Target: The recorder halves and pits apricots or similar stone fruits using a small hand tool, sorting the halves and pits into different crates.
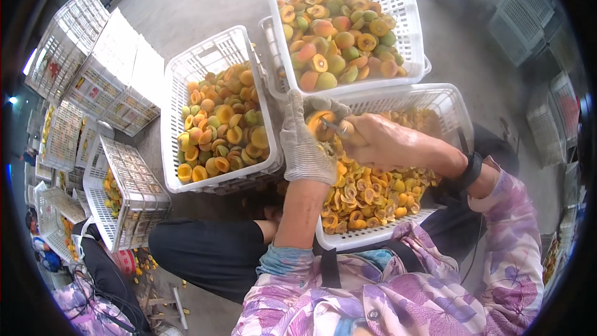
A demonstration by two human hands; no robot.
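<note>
Three white plastic crates of cut orange fruit lie below the person. Near crate (457, 109), on the lap: thin fruit halves with the pits out, cut sides up, piled loosely. Left crate (186, 81), on the floor: thicker halves, orange and green-yellow. Far crate (407, 0), resting across the rims of the other two: rounder pieces, some pink-skinned, some green.

Left hand (305, 143): in a grey knit glove, raised over the near crate's far left corner, fingers curled around one fruit half (318, 123), cut side facing the other hand.

Right hand (379, 140): bare, dark band at the wrist, fingers pressed together around a small knife (339, 129); the tip of the blade touches the cut face of the held fruit half. The handle is hidden inside the fist.

Sleeves: purple and pink flower print. Legs: black trousers, under the near crate.

Surroundings: grey concrete floor; stack of slatted white trays (106, 68) at the left; one more crate (134, 196) tipped on its side near the left knee, fruit scraps on the floor beside it.
</note>
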